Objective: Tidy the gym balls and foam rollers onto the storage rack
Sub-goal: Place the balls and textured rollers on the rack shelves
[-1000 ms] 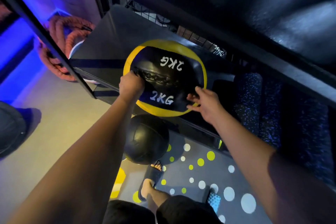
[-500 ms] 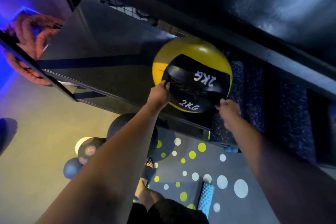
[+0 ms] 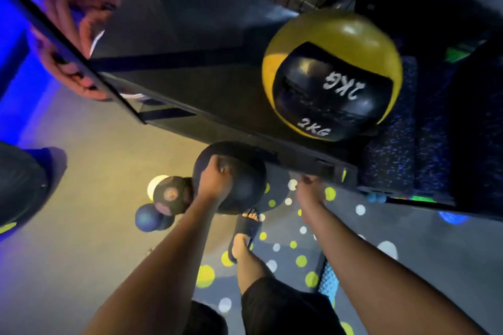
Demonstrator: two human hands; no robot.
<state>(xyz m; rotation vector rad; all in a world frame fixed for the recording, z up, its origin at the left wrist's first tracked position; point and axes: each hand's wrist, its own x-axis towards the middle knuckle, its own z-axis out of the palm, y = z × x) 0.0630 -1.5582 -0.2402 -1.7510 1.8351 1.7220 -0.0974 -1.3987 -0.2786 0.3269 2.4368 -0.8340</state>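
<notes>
2KG ball [image 3: 332, 76] sitting on rack shelf [image 3: 190, 84], touching speckled foam rollers [image 3: 389, 149], nobody holding it. Left hand [image 3: 215, 182] hanging clenched over black ball [image 3: 245, 190] below. Right hand [image 3: 310, 187] hovering at shelf edge, too blurred to tell whether it's grasping anything.

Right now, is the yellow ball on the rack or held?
On the rack: the yellow ball rests free on the rack shelf.

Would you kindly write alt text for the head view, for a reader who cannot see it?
A yellow and black 2KG medicine ball sits on the dark storage rack shelf, beside speckled foam rollers, with neither hand on it. Below, the left hand is at a black ball on the floor and the right hand is near the shelf's front edge.
</notes>
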